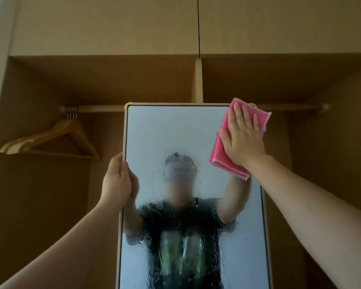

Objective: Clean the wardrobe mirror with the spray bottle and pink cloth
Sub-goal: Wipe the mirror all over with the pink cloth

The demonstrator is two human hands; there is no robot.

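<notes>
Wardrobe mirror, cloth at its upper right corner

Wooden wardrobe panels filled my feed behind everything. Two closed doors ran along the top. Below them was an open bay split by an upright divider, with a rail running across it. A bunch of wooden hangers hung near the left end of that rail, well apart from the mirror.

The mirror stood upright in front of the bay, its top edge about level with the rail. Spray droplets covered the middle and lower glass, thickest over the reflected dark shirt, and they thinned out toward the top.

I saw the pink cloth folded against the glass at the mirror's upper right corner, overlapping the right edge of the frame. The right hand lay flat on it with fingers straight and slightly spread, pressing it to the mirror rather than gripping it.

The left hand grasped the mirror's left edge, below the upper left corner. Its fingers were curled round the frame and showed in the reflection. Both forearms were bare.
</notes>
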